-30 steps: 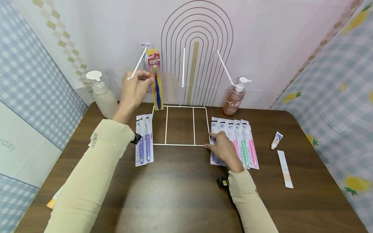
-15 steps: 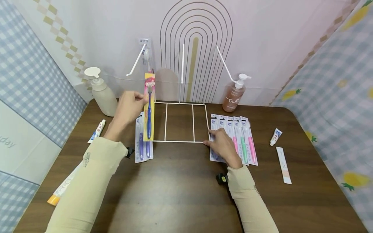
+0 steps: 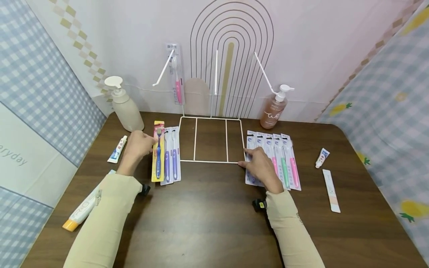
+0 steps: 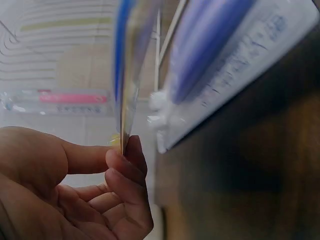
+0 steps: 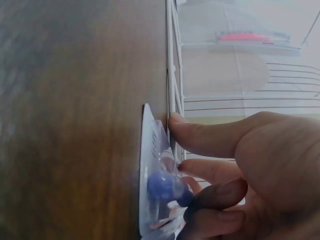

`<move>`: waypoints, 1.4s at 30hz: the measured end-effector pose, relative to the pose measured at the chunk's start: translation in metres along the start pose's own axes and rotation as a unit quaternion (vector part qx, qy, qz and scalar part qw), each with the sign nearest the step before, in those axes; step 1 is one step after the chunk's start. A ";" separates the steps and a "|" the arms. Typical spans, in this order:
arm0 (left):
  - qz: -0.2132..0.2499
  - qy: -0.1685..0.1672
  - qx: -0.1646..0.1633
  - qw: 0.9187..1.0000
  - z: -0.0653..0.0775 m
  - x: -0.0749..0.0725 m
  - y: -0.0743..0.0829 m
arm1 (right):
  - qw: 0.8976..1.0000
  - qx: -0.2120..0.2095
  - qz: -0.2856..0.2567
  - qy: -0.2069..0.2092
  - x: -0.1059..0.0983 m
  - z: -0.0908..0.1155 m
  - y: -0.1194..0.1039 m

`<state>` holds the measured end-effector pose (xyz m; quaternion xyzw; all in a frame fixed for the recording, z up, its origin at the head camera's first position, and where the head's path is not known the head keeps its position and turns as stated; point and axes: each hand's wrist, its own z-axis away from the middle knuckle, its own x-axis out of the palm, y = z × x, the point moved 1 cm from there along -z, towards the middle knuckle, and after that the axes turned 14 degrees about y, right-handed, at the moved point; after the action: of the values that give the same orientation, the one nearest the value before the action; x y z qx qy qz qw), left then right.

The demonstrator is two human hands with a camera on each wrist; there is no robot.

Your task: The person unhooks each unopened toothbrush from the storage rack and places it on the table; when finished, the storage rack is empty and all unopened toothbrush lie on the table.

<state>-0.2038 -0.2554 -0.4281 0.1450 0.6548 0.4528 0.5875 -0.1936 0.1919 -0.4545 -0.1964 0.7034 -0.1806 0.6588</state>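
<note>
My left hand [image 3: 136,147] pinches the edge of a yellow-and-red packaged toothbrush [image 3: 158,156] with a blue handle. In the left wrist view the thumb and fingers hold the package [image 4: 125,90] edge-on. Right beside it lie two packaged purple toothbrushes [image 3: 171,158]. My right hand [image 3: 261,167] holds the front right corner of the white wire rack [image 3: 210,161] between thumb and index finger. Its other fingers are over a row of packaged toothbrushes [image 3: 285,163], partly hiding them. A packaged pink toothbrush [image 3: 177,82] hangs on the rack's left hook [image 3: 164,68].
A beige pump bottle [image 3: 127,111] stands back left, a brown one [image 3: 273,111] back right. Toothpaste tubes lie at left, a small one [image 3: 117,149] and a larger one [image 3: 82,210]. A small tube [image 3: 322,158] and a slim white packet [image 3: 331,190] lie at right.
My left hand has brought the yellow toothbrush package down from beside the left hook to the table, left of the purple ones. The right hand stays at the rack corner.
</note>
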 end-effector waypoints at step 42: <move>-0.065 -0.017 0.005 0.998 0.021 -0.004 0.007 | 0.999 -0.021 -0.003 0.026 0.009 -0.003 0.009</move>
<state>-0.1864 -0.2455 -0.4177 0.1122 0.6551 0.4082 0.6258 -0.1978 0.1953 -0.4668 -0.2079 0.7235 -0.1726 0.6353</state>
